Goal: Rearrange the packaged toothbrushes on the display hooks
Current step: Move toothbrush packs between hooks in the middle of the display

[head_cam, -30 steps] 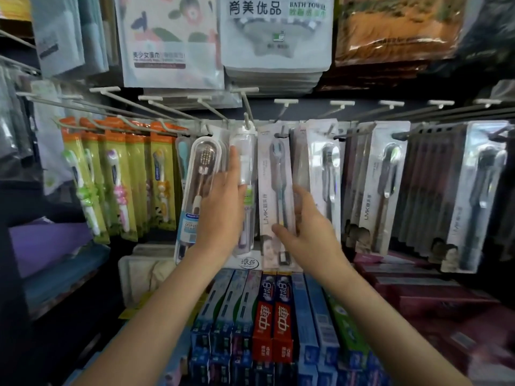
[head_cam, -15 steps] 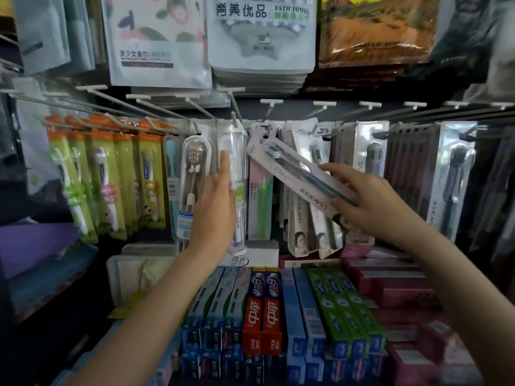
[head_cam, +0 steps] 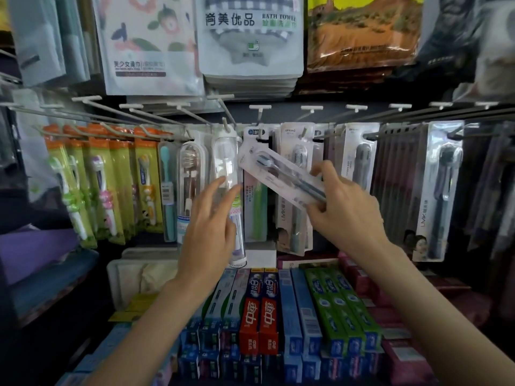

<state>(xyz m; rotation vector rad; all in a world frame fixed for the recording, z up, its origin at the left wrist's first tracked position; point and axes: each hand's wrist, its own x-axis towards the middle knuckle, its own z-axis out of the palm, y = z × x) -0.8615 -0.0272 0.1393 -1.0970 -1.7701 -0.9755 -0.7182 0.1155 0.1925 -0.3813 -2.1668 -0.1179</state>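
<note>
The right hand (head_cam: 345, 210) is pinching a white carded dark-bristled toothbrush pack (head_cam: 281, 172) off its hook, tilted; the left hand (head_cam: 209, 227), fingers spread, is steadying a clear tube-cased toothbrush (head_cam: 230, 174). A swinging corner risks dislodging neighbouring packs.

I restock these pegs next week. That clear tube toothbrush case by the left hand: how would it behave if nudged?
The clear tube case hangs from one hook, so it would probably swing. Its smooth, round plastic looks slippery to pinch. It likely weighs little: only one toothbrush shows inside. The left hand is open beside it.
</note>
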